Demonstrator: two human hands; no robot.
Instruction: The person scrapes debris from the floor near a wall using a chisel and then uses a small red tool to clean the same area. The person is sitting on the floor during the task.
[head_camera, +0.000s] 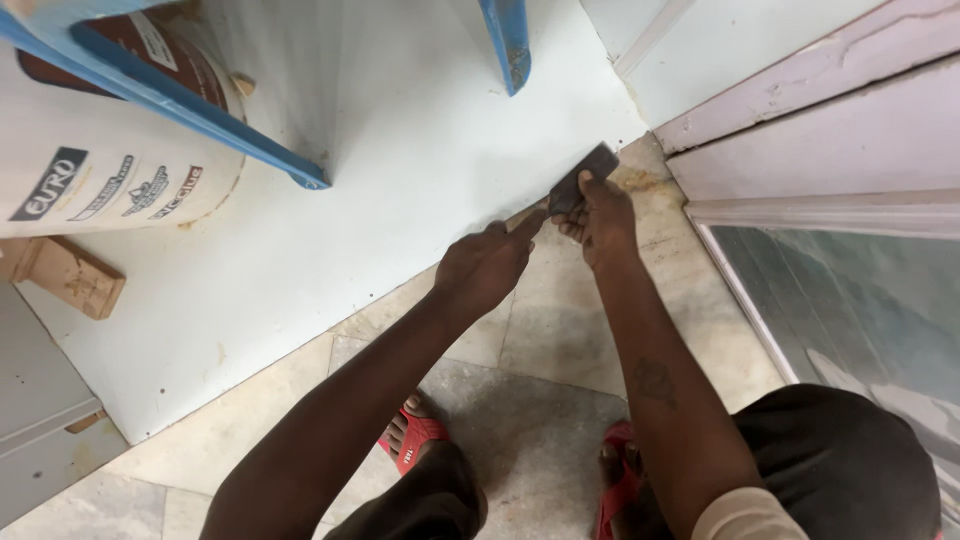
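I'm looking straight down at both hands, low against the base of a pale blue wall (400, 130). The right hand (600, 215) grips a small dark rectangular block (585, 175), fingers curled shut around its lower end, and the block's upper end is pressed against the wall just above the floor line, close to the corner by the pink door frame (800, 110). The left hand (485, 265) sits just beside it, fingers folded in, with the forefinger stretched out so its tip touches the block's near end; I can't tell whether it truly grips anything.

Below me I see marbled floor tiles (540, 400) and two red sandals (415, 440) on the feet. Up left, blue ladder legs (200, 105) lean across a large white bucket (110, 150) standing against the wall, and a small wooden block (70, 275) lies below the bucket. On the right, a glass door panel (860, 310) runs along the edge of view.
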